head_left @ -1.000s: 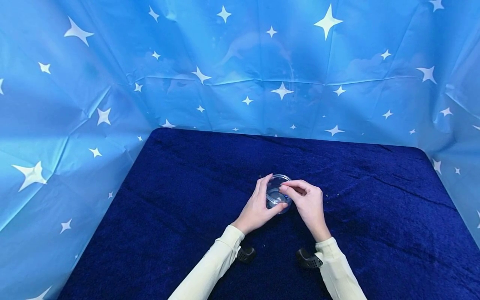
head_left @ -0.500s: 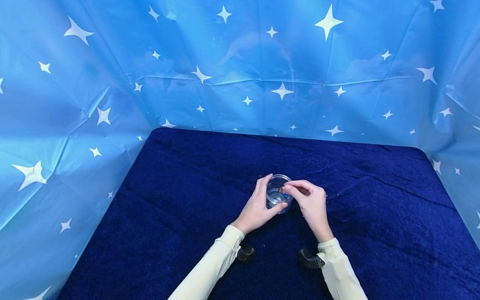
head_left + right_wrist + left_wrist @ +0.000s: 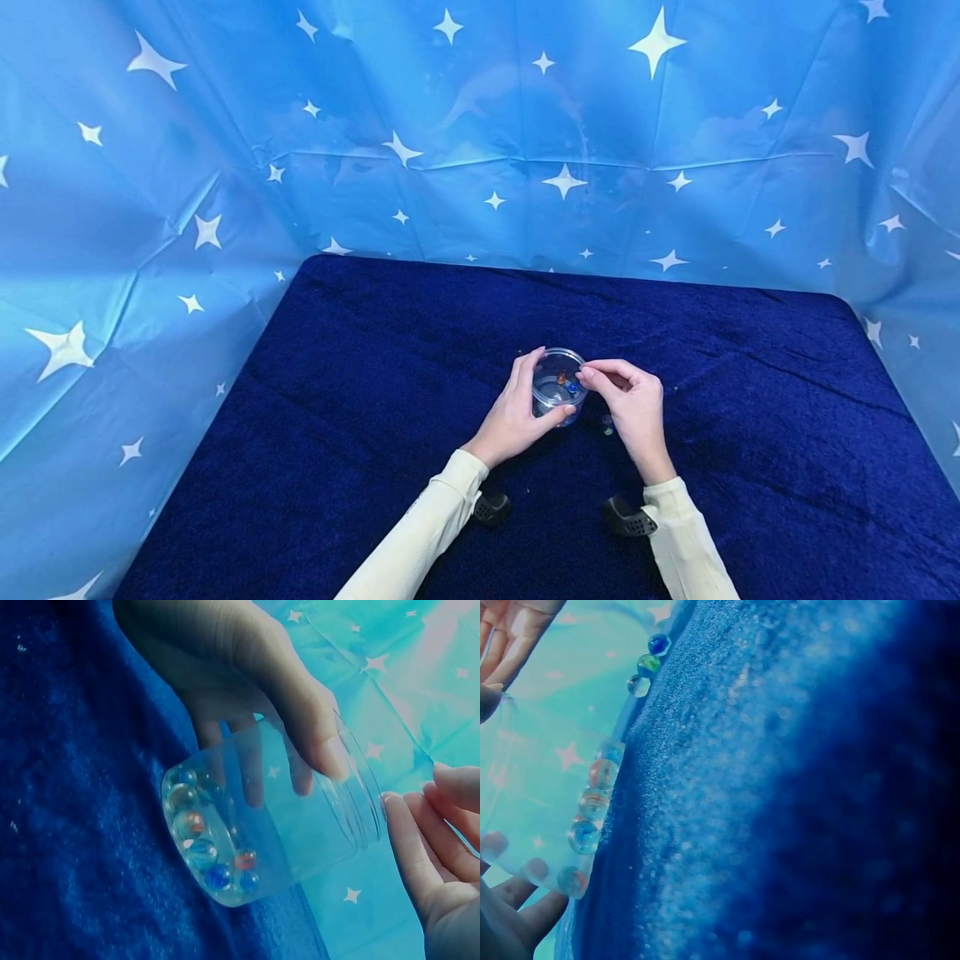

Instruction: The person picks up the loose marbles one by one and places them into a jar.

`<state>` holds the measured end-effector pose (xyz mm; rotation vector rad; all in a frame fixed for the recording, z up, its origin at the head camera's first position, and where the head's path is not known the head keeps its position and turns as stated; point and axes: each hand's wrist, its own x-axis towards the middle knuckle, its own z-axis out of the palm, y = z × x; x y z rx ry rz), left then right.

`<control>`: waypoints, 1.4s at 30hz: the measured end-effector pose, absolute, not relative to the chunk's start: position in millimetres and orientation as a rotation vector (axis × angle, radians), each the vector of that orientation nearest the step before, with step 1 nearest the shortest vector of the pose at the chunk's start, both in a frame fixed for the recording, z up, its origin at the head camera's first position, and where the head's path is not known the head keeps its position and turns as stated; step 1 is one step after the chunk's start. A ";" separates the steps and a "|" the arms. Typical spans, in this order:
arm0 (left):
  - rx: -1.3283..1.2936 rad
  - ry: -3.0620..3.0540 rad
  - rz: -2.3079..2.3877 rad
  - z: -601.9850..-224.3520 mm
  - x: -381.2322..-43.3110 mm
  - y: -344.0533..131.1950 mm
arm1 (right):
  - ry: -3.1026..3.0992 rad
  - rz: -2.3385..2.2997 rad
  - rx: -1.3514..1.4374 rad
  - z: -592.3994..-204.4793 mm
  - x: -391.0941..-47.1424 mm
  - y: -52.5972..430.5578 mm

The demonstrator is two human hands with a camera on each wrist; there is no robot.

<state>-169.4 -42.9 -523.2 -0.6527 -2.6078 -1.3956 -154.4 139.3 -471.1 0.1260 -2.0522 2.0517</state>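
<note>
My left hand [image 3: 512, 421] grips a clear plastic jar [image 3: 553, 400], fingers round its far side and thumb at the near side. Several glass marbles [image 3: 201, 853] lie on the jar's bottom, among them an orange one [image 3: 561, 378] and a blue one [image 3: 573, 387]. At the jar's right rim is my right hand [image 3: 633, 408], its fingers loosely bent and its fingertips close together. Nothing shows between those fingers in the right wrist view. Outside the jar, a green marble [image 3: 649, 665], a dark blue marble [image 3: 659, 644] and a clear marble [image 3: 638, 685] sit together on the cloth.
A dark blue plush cloth [image 3: 360, 433] covers the table. Blue sheeting with white stars [image 3: 480, 100] hangs behind it and at both sides. Small pale specks [image 3: 676, 388] lie on the cloth. Black wrist devices [image 3: 630, 517] sit below the cuffs.
My right hand has drawn back rightward from over the jar's mouth to its rim, uncovering the orange and blue marbles inside and loose marbles beside the jar. The left hand and jar stay put.
</note>
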 end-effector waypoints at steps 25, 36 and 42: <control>-0.637 -2.624 -1.413 -523.0 -169.3 -43.2 | -2.043 2.024 0.045 -480.2 -153.7 157.5; -0.638 -2.633 -1.403 -522.5 -169.0 -42.8 | -2.178 1.915 -0.029 -489.7 -150.8 166.5; -0.640 -2.626 -1.395 -522.0 -168.5 -42.6 | -2.286 1.833 -0.087 -494.4 -148.1 171.6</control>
